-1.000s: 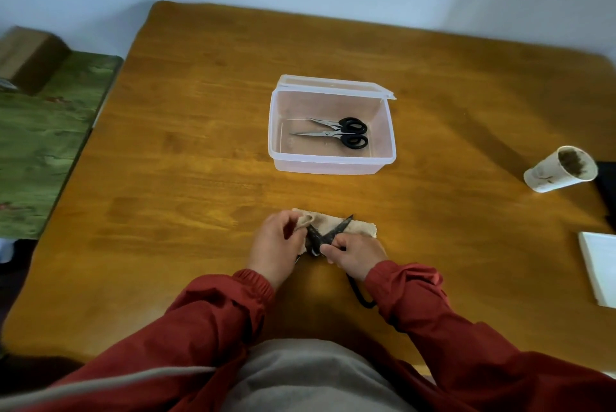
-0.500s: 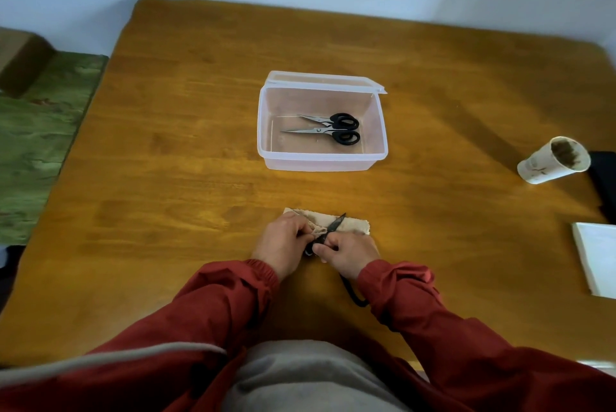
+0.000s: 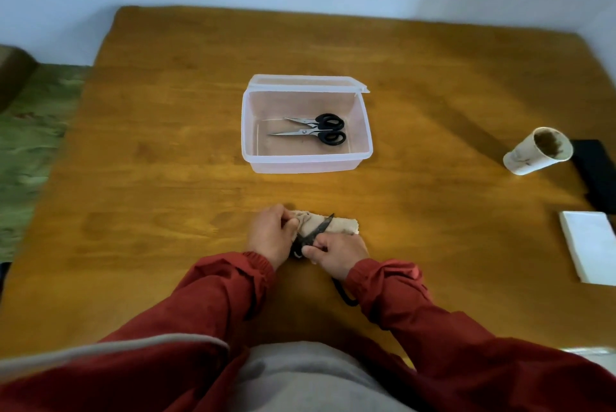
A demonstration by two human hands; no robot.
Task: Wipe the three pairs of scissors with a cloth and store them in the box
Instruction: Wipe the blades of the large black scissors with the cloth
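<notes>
— Wooden table point(image 3: 166, 178) noted. Where do the task's items lie?

— Near edge, centre: a beige cloth point(image 3: 345, 225) lies on the table, with a pair of dark scissors point(image 3: 321, 226) across it, tip pointing away and to the right. Both hands are on them.

— State of each grip?

— Left hand point(image 3: 270, 238): fingers curled, pinching a bunched end of the cloth against the blades. Right hand point(image 3: 336, 253): fingers closed round the dark scissors at the handle end; the handles themselves are hidden under it.

— And the box?

— Clear plastic box point(image 3: 306, 163), mid-table, well apart from the hands, its lid folded open behind. Black-handled scissors point(image 3: 330, 136) lie flat inside, handles to the right. Whether that is one spread pair or two pairs, I cannot tell.

— Other items?

— A dark loop point(image 3: 343, 295) on the table beside the right sleeve; what it belongs to I cannot tell. At the right: a paper cup point(image 3: 536, 153), a black object point(image 3: 593, 175) just beyond it, and a white pad point(image 3: 590, 245) near the edge.
</notes>
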